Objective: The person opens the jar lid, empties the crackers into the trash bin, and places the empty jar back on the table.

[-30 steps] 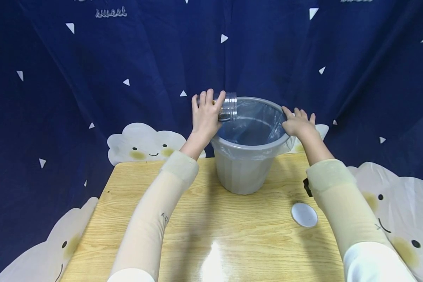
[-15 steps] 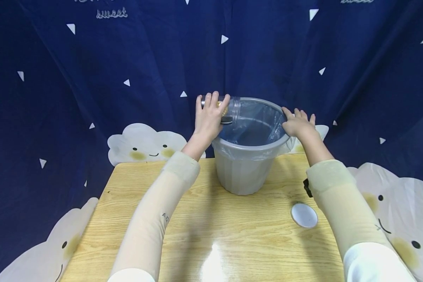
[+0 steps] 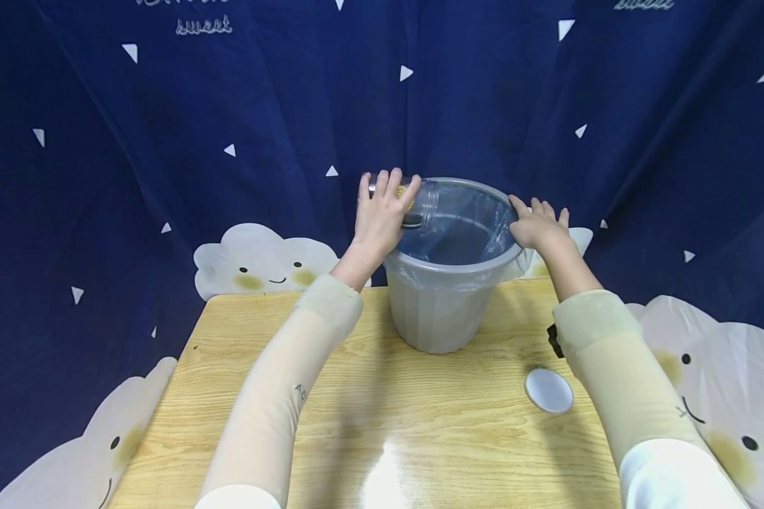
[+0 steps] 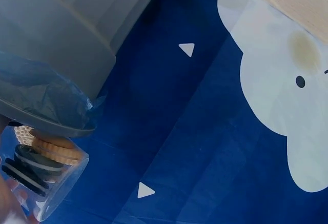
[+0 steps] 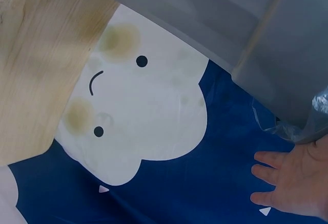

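Clear plastic jar (image 3: 414, 201) is lying tipped on its side at the left rim of the grey bin (image 3: 446, 311), its open mouth pointing over the blue-tinted liner bag (image 3: 458, 226). The left hand (image 3: 378, 212) is wrapping its fingers round the jar's body, while the left wrist view is showing round biscuits (image 4: 48, 149), some pale and some dark, sitting inside the jar (image 4: 41, 175) against its wall. The right hand (image 3: 537, 225) is resting on the bin's right rim with fingers spread flat (image 5: 287, 185), steadying it rather than clasping it. Judging by its look, the jar is light, stiff and smooth, so it could slip; holding it round the middle of the body seems safest. A white lid (image 3: 549, 390) is lying on the wooden table (image 3: 388, 410) near the right forearm.
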Action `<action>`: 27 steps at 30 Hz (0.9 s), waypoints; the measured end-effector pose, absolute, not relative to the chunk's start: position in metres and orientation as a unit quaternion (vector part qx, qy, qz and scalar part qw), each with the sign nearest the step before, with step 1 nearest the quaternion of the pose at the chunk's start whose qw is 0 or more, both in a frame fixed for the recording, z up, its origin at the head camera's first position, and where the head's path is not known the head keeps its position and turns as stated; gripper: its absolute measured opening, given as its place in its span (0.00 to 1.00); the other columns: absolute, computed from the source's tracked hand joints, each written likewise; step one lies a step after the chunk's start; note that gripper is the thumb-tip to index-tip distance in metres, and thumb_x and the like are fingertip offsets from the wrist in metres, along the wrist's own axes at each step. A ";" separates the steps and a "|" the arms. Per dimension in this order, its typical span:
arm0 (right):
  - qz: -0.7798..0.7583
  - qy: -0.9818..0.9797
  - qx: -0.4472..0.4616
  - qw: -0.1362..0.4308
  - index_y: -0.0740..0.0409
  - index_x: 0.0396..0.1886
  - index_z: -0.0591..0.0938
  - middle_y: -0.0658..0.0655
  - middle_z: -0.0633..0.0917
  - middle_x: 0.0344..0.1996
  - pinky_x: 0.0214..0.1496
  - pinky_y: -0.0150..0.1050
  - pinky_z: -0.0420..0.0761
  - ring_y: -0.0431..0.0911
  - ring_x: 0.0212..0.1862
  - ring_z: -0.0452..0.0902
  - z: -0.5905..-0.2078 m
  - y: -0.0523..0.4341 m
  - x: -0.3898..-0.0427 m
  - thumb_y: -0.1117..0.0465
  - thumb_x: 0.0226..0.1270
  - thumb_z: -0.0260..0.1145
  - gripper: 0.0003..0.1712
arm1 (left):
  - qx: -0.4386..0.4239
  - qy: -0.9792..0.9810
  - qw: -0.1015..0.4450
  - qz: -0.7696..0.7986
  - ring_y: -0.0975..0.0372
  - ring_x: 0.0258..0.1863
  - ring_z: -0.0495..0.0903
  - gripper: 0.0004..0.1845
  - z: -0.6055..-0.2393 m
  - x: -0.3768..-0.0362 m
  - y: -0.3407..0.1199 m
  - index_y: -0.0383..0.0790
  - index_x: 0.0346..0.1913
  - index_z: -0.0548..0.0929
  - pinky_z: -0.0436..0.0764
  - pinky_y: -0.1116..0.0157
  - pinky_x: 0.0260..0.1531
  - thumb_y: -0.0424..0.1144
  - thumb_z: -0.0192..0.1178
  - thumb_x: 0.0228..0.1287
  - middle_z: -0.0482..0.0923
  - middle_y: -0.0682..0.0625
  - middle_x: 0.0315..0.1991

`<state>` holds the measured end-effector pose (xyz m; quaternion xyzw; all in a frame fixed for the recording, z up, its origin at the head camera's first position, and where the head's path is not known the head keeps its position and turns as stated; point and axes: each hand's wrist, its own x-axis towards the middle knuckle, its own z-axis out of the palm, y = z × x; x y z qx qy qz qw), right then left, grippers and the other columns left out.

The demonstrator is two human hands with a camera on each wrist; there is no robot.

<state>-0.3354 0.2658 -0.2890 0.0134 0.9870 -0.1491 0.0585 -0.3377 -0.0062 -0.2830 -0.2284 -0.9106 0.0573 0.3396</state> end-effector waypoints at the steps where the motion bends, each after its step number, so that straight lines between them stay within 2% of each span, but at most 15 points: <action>1: -0.149 0.987 0.015 0.059 0.55 0.72 0.40 0.74 0.39 0.67 0.63 0.64 0.22 0.66 0.68 0.28 -0.289 0.266 -0.336 0.59 0.65 0.38 0.36 | -0.230 -0.909 0.342 0.059 0.51 0.60 0.60 0.39 -0.283 -0.338 -0.006 0.52 0.64 0.64 0.55 0.48 0.63 0.40 0.67 0.46 0.63 0.43 0.60; 19: -0.152 0.987 0.014 0.054 0.56 0.72 0.41 0.74 0.40 0.68 0.63 0.65 0.22 0.66 0.68 0.28 -0.289 0.265 -0.336 0.59 0.65 0.38 0.36 | -0.239 -0.901 0.349 0.100 0.51 0.60 0.61 0.31 -0.286 -0.339 -0.008 0.52 0.63 0.64 0.56 0.48 0.64 0.33 0.57 0.55 0.63 0.44 0.60; 27: -0.153 0.987 0.014 0.054 0.55 0.72 0.40 0.74 0.39 0.68 0.64 0.65 0.22 0.66 0.68 0.28 -0.290 0.265 -0.336 0.58 0.66 0.38 0.36 | -0.256 -0.902 0.317 0.146 0.52 0.61 0.59 0.31 -0.285 -0.337 -0.006 0.53 0.66 0.60 0.53 0.48 0.65 0.31 0.53 0.61 0.59 0.45 0.62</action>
